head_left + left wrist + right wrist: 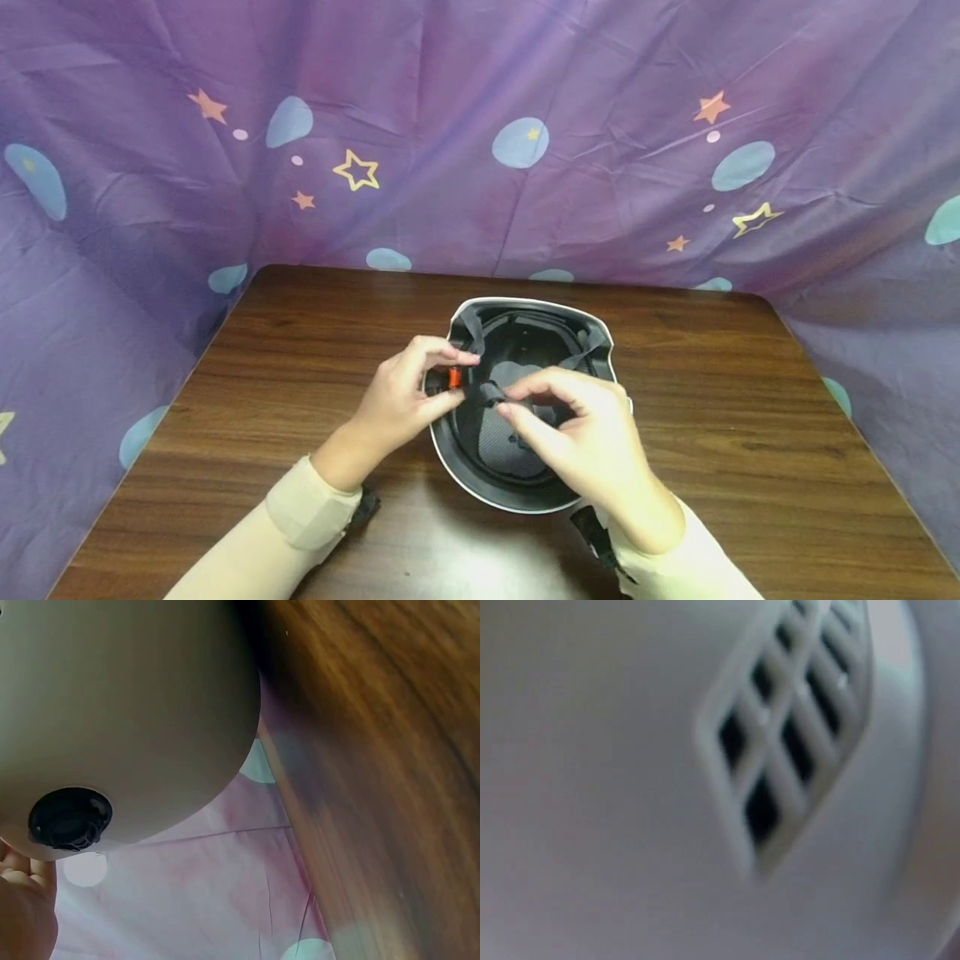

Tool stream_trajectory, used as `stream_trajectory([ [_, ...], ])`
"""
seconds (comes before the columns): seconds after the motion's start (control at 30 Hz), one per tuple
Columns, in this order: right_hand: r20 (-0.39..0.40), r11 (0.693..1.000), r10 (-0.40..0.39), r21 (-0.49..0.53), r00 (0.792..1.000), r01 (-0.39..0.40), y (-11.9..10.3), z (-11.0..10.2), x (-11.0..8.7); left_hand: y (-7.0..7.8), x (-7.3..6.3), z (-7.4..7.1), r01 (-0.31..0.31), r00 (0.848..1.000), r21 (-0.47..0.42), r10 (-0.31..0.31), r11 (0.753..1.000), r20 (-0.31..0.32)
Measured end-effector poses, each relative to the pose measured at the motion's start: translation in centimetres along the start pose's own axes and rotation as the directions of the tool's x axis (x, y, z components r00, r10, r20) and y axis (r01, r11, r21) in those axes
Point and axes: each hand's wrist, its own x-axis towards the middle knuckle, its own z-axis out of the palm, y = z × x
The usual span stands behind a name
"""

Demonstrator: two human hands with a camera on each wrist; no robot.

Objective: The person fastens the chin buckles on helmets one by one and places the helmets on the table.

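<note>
A white helmet (525, 505) lies upside down on the wooden table, its black padded inside facing up. My left hand (397, 390) is at its left rim, thumb and fingers pinching a black chin-strap buckle with an orange-red part (454, 377). Over the hollow, my right hand (592, 421) pinches the black strap (491, 392) between thumb and forefinger, close to the buckle. In the left wrist view the outer shell (135, 705) carries a round black fitting (71, 817), with part of my left hand (26, 907) below it. The right wrist view shows a vent grille (780, 735) in the shell.
The dark wooden table (300, 333) extends around the helmet. Behind and beside it hangs a purple curtain (450, 125) printed with stars and blue spots. Black straps (588, 346) cross the helmet's far inner corners.
</note>
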Motion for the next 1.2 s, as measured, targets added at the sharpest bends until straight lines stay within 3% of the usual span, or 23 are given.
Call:
stream_trajectory([
  [0.23,-0.065,0.994,0.111,-0.005,0.992,-0.111,0.5,-1.2,0.4,0.2,0.3,-0.1,-0.031,0.999,0.012,0.031,0.999,-0.006],
  [0.47,0.003,0.983,0.18,-0.033,0.984,-0.18,1.2,-1.4,0.4,0.1,0.5,-0.3,-0.078,0.997,0.04,0.078,0.996,0.016],
  [0.57,0.076,0.959,0.281,-0.059,0.957,-0.277,1.4,-1.6,0.4,0.0,0.5,-0.3,-0.096,0.995,0.047,0.094,0.994,0.027],
  [0.7,0.198,0.923,0.386,-0.077,0.901,-0.378,1.7,-1.7,0.6,0.0,0.5,-0.3,-0.112,0.993,0.041,0.111,0.993,0.048],
  [0.77,0.247,0.918,0.394,-0.064,0.885,-0.391,1.9,-1.7,0.6,-0.1,0.4,-0.3,-0.116,0.992,0.04,0.113,0.992,0.059],
  [0.93,0.32,0.917,0.377,-0.001,0.869,-0.398,2.3,-1.7,0.7,-0.2,0.2,-0.2,-0.111,0.991,0.047,0.107,0.993,0.077],
  [1.2,0.435,0.89,0.362,0.101,0.825,-0.444,2.8,-2.1,0.8,-0.3,0.2,-0.1,-0.067,0.995,0.027,0.065,0.997,0.072],
])
